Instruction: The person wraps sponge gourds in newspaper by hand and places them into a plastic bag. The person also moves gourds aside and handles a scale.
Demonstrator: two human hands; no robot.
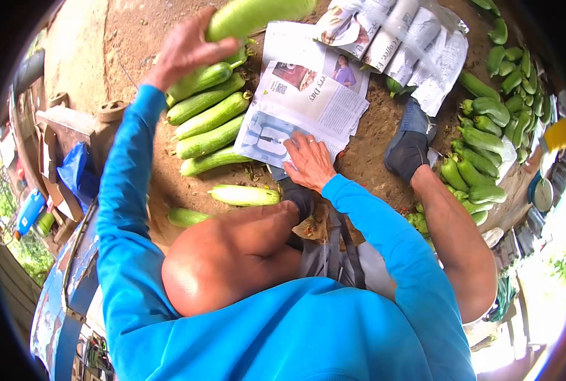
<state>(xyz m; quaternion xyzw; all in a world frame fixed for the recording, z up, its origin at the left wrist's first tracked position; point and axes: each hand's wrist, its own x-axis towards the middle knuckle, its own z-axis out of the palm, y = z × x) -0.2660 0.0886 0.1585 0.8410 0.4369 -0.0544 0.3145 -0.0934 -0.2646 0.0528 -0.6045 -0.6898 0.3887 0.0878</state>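
A long pale-green gourd (257, 15) is gripped in my left hand (194, 46), raised at the top of the view and slightly blurred. Under that hand, similar gourds (210, 113) lie side by side in a row on the ground. My right hand (309, 161) rests with fingers spread on the lower edge of an open newspaper sheet (321, 101), spread flat beside the row. Newspaper-wrapped bundles (391, 39) lie just beyond the sheet, and the end of a green vegetable pokes out beneath them.
Two loose gourds, one a lighter yellow-green (245, 195), lie near my left knee. Many shorter green vegetables (473, 159) are heaped on the right, past my foot. A blue plastic bag (78, 174) and wooden pieces stand at the left. Bare brown soil (365, 171) lies between my feet.
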